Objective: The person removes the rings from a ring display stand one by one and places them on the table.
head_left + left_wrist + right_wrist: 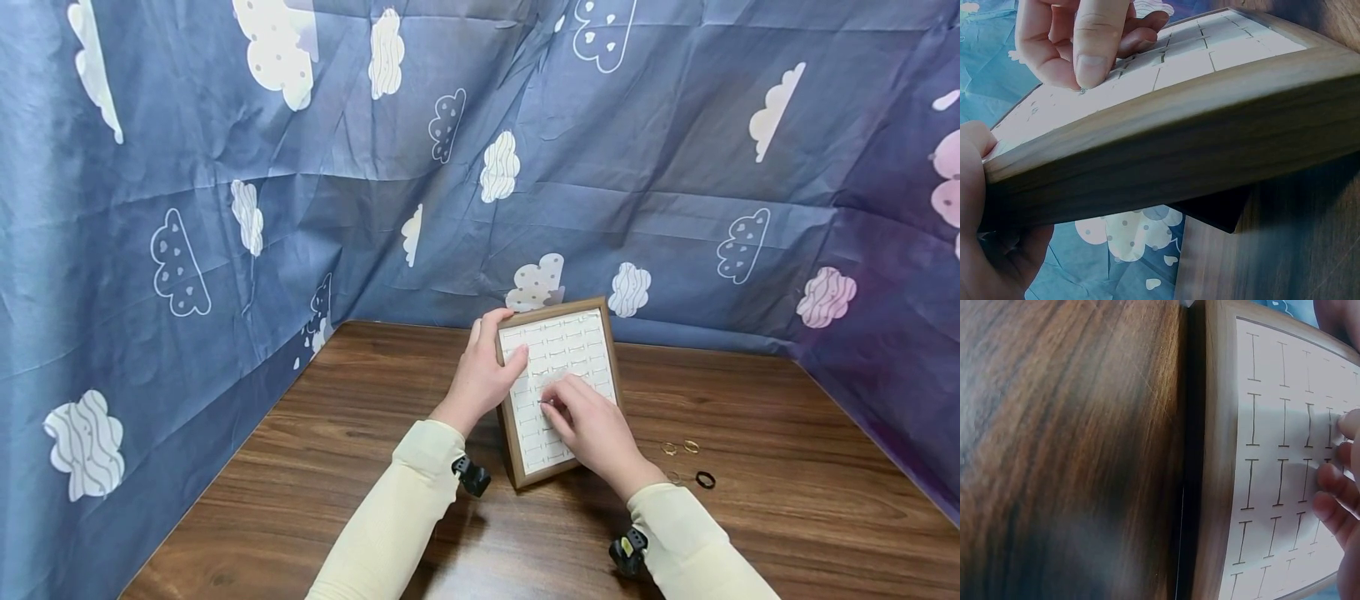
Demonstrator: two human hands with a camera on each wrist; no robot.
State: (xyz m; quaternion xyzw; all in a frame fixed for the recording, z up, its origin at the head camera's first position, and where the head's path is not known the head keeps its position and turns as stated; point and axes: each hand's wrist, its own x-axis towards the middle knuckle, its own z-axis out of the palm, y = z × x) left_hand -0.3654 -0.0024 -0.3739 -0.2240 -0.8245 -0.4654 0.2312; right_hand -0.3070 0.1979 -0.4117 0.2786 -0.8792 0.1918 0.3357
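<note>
A wood-framed ring display board [612, 367] stands tilted on the table, its white pad cut with rows of I-shaped slots. My left hand [483, 371] grips its upper left edge, the thumb over the front and fingers behind. At the middle of the pad, my right hand [592, 425] pinches a small shiny ring [1083, 90] between thumb and index finger, against the slots. The ring is almost wholly hidden by the fingertips, so how far it sits in a slot cannot be seen. In the right wrist view, the right fingers [1332, 509] curl close to the pad.
Several loose rings lie on the wooden table [780, 433] right of the board, among them a gold ring [692, 447] and a black ring [705, 480]. A dark support [1216, 209] shows behind the board. Blue cloud-print cloth [645, 208] hangs around the table.
</note>
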